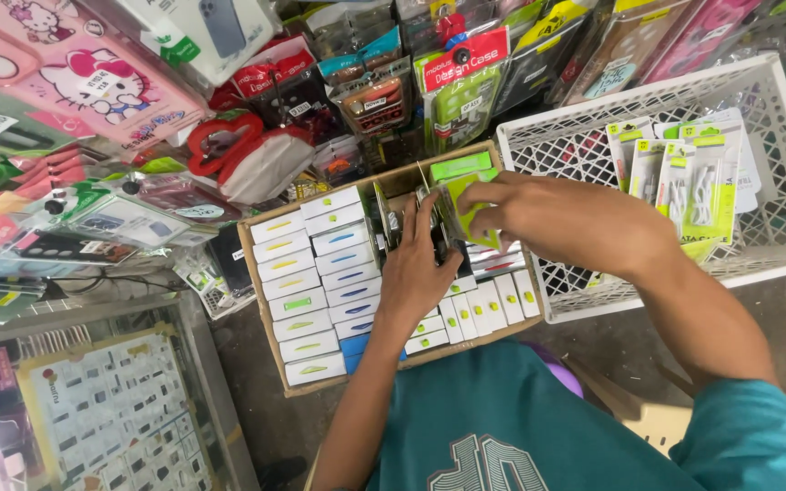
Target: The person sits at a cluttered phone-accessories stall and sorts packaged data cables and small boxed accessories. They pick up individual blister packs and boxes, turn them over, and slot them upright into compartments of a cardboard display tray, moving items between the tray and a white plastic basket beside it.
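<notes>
While curled around a green packet (466,205), the right hand (557,214) (left hand (416,273) flat among boxes (320,273)).

Matt cardboard box (261,273); plastic (glossy white) crate (780,218).

Left hand (416,273) flat, fingers spread; right hand (539,214) curled in a closed grip

One head-worn camera looks steeply down from close above, past the person's chest, onto the cardboard box (270,300) and white crate (775,182).
</notes>
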